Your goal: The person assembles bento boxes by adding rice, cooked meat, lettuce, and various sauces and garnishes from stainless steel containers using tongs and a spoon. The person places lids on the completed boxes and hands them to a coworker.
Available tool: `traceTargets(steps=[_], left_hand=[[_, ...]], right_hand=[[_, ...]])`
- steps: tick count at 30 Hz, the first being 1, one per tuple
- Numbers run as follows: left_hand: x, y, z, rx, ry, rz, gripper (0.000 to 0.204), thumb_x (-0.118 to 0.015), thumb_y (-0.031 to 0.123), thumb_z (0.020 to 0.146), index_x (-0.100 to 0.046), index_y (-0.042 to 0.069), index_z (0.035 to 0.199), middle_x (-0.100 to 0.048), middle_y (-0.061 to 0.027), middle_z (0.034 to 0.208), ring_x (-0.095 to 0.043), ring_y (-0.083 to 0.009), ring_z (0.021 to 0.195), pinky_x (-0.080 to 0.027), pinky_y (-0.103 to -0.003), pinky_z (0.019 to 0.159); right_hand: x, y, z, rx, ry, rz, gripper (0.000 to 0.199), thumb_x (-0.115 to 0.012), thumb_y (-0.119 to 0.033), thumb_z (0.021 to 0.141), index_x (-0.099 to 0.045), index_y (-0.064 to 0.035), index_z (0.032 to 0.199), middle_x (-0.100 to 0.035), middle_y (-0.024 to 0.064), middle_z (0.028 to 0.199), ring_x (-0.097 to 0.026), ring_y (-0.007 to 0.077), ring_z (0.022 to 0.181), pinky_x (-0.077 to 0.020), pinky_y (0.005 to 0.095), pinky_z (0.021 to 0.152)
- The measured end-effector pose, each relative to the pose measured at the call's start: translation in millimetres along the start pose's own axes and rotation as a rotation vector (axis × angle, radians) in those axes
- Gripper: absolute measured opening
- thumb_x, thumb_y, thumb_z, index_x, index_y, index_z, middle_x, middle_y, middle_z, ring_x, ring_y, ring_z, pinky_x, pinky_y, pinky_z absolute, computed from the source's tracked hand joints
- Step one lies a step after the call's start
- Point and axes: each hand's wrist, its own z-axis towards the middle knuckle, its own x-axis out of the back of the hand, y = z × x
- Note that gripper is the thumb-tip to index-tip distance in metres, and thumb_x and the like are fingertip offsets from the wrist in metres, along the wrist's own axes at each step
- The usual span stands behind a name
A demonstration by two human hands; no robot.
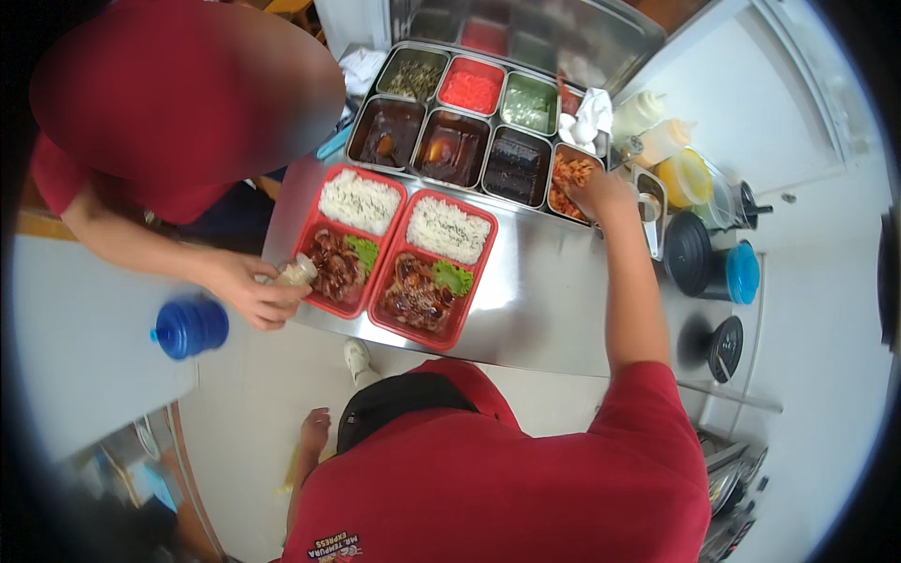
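Observation:
My right hand [603,195] reaches into a steel pan of orange-red kimchi [569,173] at the right end of the front row. Its fingers are closed in the kimchi, their tips partly hidden. My left hand [316,428] hangs low beside my body, away from the counter, fingers loosely apart and nothing visible in them. Two red meal boxes stand side by side on the counter. The right meal box [479,289] and the left meal box [361,306] each hold rice, glazed meat and a lettuce leaf. White specks dot the meat in the right box.
A co-worker's hand [258,289] holds a small clear shaker [298,271] at the left box. Other steel pans [532,136] hold sauces and toppings. Squeeze bottles [662,143], a yellow-lidded tub [690,178] and black containers [690,251] line the right wall. A blue water jug [190,327] is at left.

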Motion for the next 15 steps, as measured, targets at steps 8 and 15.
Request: traceTargets(steps=[8,15], left_hand=[[-40.8,35.5,-70.6,0.189,-0.092,0.073,0.022,-0.053,0.014,0.080,-0.058,0.004,0.099,-0.063,-0.0125,0.090,-0.060,-0.0200,0.083,-0.046,-0.031,0.072],[-71.2,5.5,-64.1,0.253,0.105,-0.240,0.020,-0.052,0.015,0.083,-0.059,0.004,0.097,-0.062,-0.0077,0.081,-0.058,-0.0157,0.076,-0.045,-0.028,0.070]], right_hand=[[-60.7,54.9,-11.0,0.255,0.194,0.007,0.025,-0.059,-0.014,0.075,-0.051,0.0057,0.088,-0.054,0.0246,0.088,-0.056,0.0355,0.083,-0.0465,0.0377,0.074],[-2.8,75.5,11.7,0.469,0.388,-0.489,0.032,-0.067,-0.023,0.066,-0.056,0.0020,0.084,-0.054,0.0158,0.088,-0.054,0.0292,0.084,-0.0476,0.0334,0.069]])
